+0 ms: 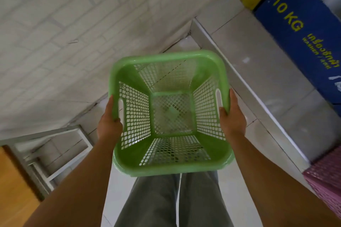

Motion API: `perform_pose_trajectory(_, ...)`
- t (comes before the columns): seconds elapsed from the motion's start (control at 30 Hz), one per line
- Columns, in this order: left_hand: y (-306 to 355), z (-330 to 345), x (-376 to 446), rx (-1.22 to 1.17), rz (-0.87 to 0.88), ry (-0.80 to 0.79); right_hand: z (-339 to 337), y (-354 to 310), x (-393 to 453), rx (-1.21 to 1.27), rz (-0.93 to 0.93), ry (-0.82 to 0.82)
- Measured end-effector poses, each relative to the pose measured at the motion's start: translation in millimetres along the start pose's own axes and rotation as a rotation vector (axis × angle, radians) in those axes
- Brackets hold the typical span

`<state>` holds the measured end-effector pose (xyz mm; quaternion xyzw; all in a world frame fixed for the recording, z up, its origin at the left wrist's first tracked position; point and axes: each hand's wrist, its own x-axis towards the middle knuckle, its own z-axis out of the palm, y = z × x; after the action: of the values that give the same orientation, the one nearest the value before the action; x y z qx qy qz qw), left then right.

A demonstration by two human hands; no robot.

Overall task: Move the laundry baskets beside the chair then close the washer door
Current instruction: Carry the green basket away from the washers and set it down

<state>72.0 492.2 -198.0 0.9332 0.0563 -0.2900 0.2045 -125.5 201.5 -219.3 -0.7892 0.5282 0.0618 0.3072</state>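
— Grey trouser legs sit nearest, under the green laundry basket, held off the tiled floor.

— What surrounds it?

— White brick wall ahead, blue "10 KG" washer on a raised ledge right, pink basket below it, metal frame left.

— Grip?

— Left hand and right hand each clamped on a side rim.

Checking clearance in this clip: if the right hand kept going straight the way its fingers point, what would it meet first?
The right hand, gripping the green basket by its side, points up-frame along the rim. Past its fingertips the first thing in that line looks like the grey tiled step under the blue washer, though depth is unclear.
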Motion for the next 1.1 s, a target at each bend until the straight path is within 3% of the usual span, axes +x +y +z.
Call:
perform_pose_trajectory(0.33, -27, 20, -9, 0.09, 0.058, -0.063, 25, 20, -23, -0.054, 0.103, -0.104)
perform_pose_trajectory(0.7, -1, 7, -29, 0.138, 0.031, -0.206, 1, 6, -71, 0.0, 0.068, -0.233)
perform_pose_trajectory(0.93, 29, 0, -96, 0.337, 0.286, -0.198, -38, 40, -141, -0.062, 0.027, -0.276)
perform_pose_trajectory(1.1, 53, 16, -158, 0.439, 0.493, -0.196, -82, 89, -185, -0.105, 0.035, -0.214)
